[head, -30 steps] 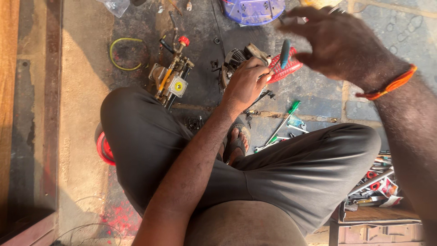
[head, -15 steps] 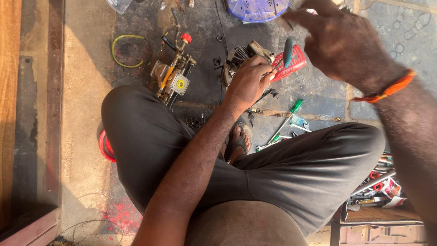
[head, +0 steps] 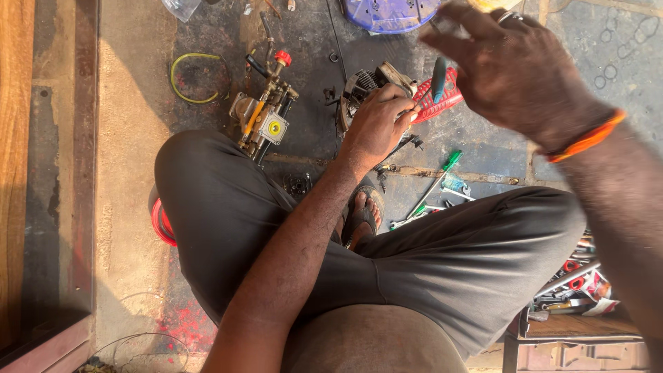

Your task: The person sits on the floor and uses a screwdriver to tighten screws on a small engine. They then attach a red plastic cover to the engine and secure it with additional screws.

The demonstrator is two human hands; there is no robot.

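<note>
- Left hand (head: 376, 128), upper centre of the frame, fingers curled onto the small engine (head: 366, 86) on the floor.
- Right hand (head: 514, 69), upper right, fingers loosely spread above the red cover (head: 442, 103).

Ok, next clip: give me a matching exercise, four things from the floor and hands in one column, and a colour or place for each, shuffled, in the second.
Things:
1. wristband on the right hand
2. screwdriver lying on the floor
3. wire loop
4. small engine part under the left hand

Colours or places:
A. yellow-green, on the floor at far left of the parts
B. orange
C. beside a red grille
D. green handle, just beyond the right knee

Pairs: 1-B, 2-D, 3-A, 4-C
</note>
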